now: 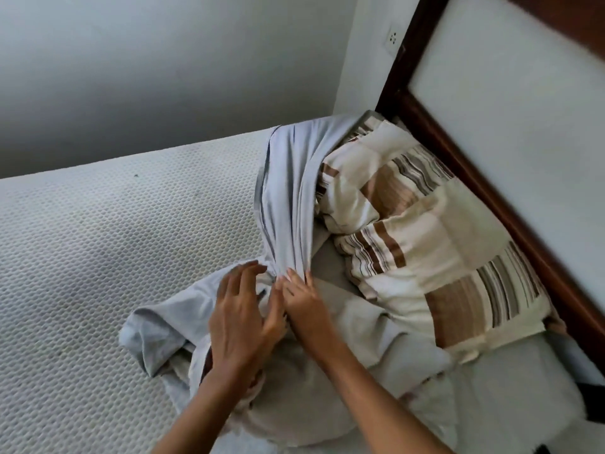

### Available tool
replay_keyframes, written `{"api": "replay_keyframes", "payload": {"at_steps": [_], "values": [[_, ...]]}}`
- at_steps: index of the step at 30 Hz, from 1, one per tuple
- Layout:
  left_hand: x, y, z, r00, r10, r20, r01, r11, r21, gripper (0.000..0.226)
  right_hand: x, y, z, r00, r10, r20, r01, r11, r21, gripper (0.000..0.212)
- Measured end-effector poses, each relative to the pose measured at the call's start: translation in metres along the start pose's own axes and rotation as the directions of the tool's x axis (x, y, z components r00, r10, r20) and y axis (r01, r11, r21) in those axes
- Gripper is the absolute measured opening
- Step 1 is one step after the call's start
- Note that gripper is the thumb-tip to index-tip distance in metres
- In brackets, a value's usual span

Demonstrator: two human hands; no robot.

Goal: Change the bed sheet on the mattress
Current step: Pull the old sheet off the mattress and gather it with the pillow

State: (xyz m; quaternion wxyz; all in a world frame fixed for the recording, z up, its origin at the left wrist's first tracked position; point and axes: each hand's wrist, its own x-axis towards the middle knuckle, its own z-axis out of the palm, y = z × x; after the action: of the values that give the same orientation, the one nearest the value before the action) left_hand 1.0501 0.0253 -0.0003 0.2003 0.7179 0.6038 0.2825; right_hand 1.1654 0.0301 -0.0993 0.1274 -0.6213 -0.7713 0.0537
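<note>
A light grey bed sheet (288,178) is bunched into a taut band running from the far corner of the mattress (98,244) down to my hands. The mattress top is bare, white and honeycomb-textured. My right hand (302,298) pinches the gathered sheet at the bunch. Beside it my left hand (240,309) hovers with fingers spread and relaxed, touching the loose folds of sheet heaped below. More of the sheet lies crumpled under my forearms.
Two striped cream-and-brown pillows (425,257) lie against the dark wooden headboard (465,165) on the right. A white pillow (294,404) sits under my arms. Grey walls close the far side, with a socket (393,37) near the headboard.
</note>
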Motion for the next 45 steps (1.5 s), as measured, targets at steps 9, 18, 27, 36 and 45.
{"api": "replay_keyframes", "payload": {"at_steps": [9, 18, 27, 36, 45], "values": [[0.026, -0.002, 0.049, 0.944, 0.12, 0.308, -0.195, 0.954, 0.226, 0.072, -0.051, 0.08, -0.042, 0.9, 0.346, -0.264, -0.387, 0.914, -0.12, 0.053], [0.018, 0.026, 0.123, 0.882, 0.123, 0.456, -0.295, 0.898, 0.327, 0.089, -0.066, 0.183, -0.069, 0.684, 0.703, 0.192, -0.617, 0.699, -0.363, 0.134], [0.034, 0.068, 0.172, 0.808, 0.23, 0.542, -0.464, 0.816, 0.344, 0.116, -0.073, 0.2, -0.084, 0.875, 0.439, 0.206, -0.376, 0.882, -0.284, 0.068], [0.138, 0.129, 0.159, 0.734, 0.508, 0.451, -0.585, 0.81, 0.038, 0.089, -0.037, 0.187, -0.212, 0.954, 0.142, -0.264, -0.168, 0.983, -0.078, 0.053], [0.043, 0.043, -0.002, 0.678, 0.691, 0.25, -0.731, 0.668, 0.137, 0.042, -0.097, 0.002, -0.207, 0.926, -0.022, -0.376, -0.014, 0.996, -0.092, 0.037]]}}
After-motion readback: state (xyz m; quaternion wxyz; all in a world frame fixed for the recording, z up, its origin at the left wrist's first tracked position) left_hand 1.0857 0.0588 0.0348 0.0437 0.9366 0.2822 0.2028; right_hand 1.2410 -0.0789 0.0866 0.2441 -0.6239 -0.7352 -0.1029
